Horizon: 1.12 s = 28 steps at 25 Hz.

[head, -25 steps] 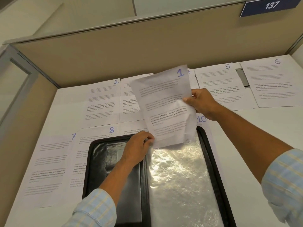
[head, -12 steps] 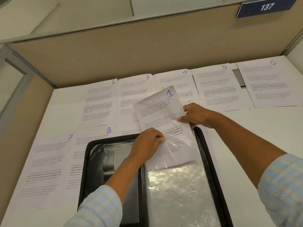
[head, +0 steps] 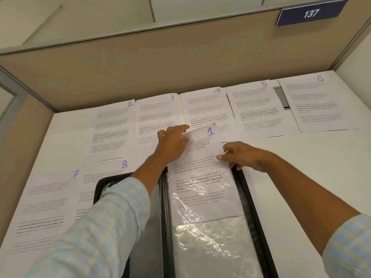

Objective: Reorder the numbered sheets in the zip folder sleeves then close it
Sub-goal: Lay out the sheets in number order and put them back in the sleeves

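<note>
The black zip folder (head: 244,197) lies open in front of me, its right side showing a shiny clear sleeve (head: 212,245). Sheet 1 (head: 200,177) is partway inside that sleeve, its top third sticking out above the sleeve's mouth. My left hand (head: 172,144) lies with fingers stretched on the sheet's upper left corner. My right hand (head: 241,155) pinches the sleeve's top right edge beside the sheet. Sheets 2 (head: 112,131), 3 (head: 156,113), 4 (head: 204,107), 5 (head: 257,109), 6 (head: 317,103), 7 (head: 44,207) and 8 (head: 104,175) lie spread on the white desk.
A beige partition wall (head: 160,73) closes the desk at the back and left, with a blue sign reading 137 (head: 310,14) on it. A grey slot (head: 283,97) shows between sheets 5 and 6. Bare white desk (head: 313,177) stretches to the right of the folder.
Sheet 1 came down from the air and slid deeper into the right sleeve. My left hand moved from the sleeve's mouth up onto the sheet's top corner; my right hand shifted to the sleeve's edge.
</note>
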Available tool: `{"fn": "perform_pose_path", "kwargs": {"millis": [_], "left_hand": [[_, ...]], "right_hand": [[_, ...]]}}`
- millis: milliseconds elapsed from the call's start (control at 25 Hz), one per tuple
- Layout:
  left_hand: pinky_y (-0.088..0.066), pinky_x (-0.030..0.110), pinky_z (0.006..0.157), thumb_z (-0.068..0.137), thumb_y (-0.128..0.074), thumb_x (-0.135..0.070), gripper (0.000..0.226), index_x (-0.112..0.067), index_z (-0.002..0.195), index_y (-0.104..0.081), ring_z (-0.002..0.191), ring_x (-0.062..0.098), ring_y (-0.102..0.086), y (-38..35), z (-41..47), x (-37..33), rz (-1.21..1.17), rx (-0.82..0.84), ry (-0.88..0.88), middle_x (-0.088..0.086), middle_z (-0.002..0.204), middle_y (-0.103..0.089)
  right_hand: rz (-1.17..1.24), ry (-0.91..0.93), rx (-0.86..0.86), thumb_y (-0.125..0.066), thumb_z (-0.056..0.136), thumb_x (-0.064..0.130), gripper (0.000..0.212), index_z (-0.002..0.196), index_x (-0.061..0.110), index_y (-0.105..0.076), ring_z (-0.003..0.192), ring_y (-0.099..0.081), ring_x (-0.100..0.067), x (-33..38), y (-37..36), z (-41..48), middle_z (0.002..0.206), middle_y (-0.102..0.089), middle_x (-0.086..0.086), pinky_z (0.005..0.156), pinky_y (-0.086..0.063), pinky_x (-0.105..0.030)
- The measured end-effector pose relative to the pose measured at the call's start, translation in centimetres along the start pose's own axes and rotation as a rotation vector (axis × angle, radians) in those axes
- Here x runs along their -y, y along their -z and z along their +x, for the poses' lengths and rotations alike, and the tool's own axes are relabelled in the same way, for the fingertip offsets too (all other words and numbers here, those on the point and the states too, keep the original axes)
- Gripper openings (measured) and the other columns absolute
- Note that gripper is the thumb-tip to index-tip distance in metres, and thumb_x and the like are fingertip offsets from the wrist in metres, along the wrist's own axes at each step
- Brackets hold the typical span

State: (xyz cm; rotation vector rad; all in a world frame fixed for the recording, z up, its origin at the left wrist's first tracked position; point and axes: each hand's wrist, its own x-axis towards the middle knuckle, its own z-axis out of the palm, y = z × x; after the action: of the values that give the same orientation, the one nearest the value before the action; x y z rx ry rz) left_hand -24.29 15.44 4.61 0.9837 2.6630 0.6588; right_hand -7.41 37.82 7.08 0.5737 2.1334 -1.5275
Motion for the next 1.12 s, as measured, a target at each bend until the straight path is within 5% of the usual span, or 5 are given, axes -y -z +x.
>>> {"fn": "perform_pose_path", "kwargs": {"millis": [120,320,640,880,1120], "left_hand": [[-0.023,0.039,0.102,0.106,-0.057,-0.032,0.022,-0.029,0.123,-0.070,0.117,0.016,-0.061,0.2,1.5,0.1,0.040,0.133,0.034,-0.008,0.122,-0.071],[-0.053,0.032,0.095,0.098,-0.069,-0.019,0.014,-0.022,0.108,-0.079,0.100,0.012,-0.068,-0.4,-0.1,0.1,-0.128,0.203,0.036,-0.006,0.105,-0.075],[-0.049,0.020,0.077,0.096,-0.072,-0.025,0.010,-0.022,0.100,-0.081,0.081,-0.005,-0.065,-1.2,-5.1,-0.2,-0.188,0.289,0.013,-0.014,0.092,-0.075],[-0.053,0.033,0.095,0.082,-0.087,-0.034,0.017,-0.026,0.094,-0.079,0.092,0.004,-0.068,-1.6,-7.5,-0.8,-0.104,0.331,-0.050,-0.015,0.093,-0.074],[-0.049,0.044,0.105,0.095,-0.072,-0.024,0.005,-0.026,0.098,-0.076,0.092,0.006,-0.067,-2.4,-7.9,-1.7,-0.068,0.343,-0.008,-0.020,0.087,-0.071]], "right_hand": [[0.085,-0.038,-0.087,-0.075,0.095,0.035,0.029,0.116,0.019,-0.065,0.087,-0.076,-0.025,-1.2,0.1,-1.0,0.103,-0.076,-0.010,0.072,-0.057,-0.032],[0.042,-0.045,-0.101,-0.076,0.094,0.020,0.026,0.118,0.020,-0.064,0.077,-0.075,-0.019,-3.3,-0.9,-2.0,0.093,-0.079,-0.009,0.066,-0.048,-0.034],[0.133,0.002,-0.230,-0.075,0.092,0.005,0.017,0.106,0.010,-0.068,0.063,-0.068,-0.019,-4.3,-3.0,-3.4,0.087,-0.076,-0.019,0.054,-0.048,-0.018],[0.250,0.029,-0.321,-0.069,0.092,0.000,0.011,0.103,0.003,-0.069,0.065,-0.063,-0.022,-4.8,-4.8,-4.7,0.080,-0.070,-0.016,0.049,-0.047,-0.017],[0.248,-0.004,-0.330,-0.068,0.097,0.017,0.009,0.101,0.009,-0.069,0.065,-0.069,-0.023,-5.3,-6.2,-6.0,0.079,-0.073,-0.013,0.056,-0.050,-0.029]]}}
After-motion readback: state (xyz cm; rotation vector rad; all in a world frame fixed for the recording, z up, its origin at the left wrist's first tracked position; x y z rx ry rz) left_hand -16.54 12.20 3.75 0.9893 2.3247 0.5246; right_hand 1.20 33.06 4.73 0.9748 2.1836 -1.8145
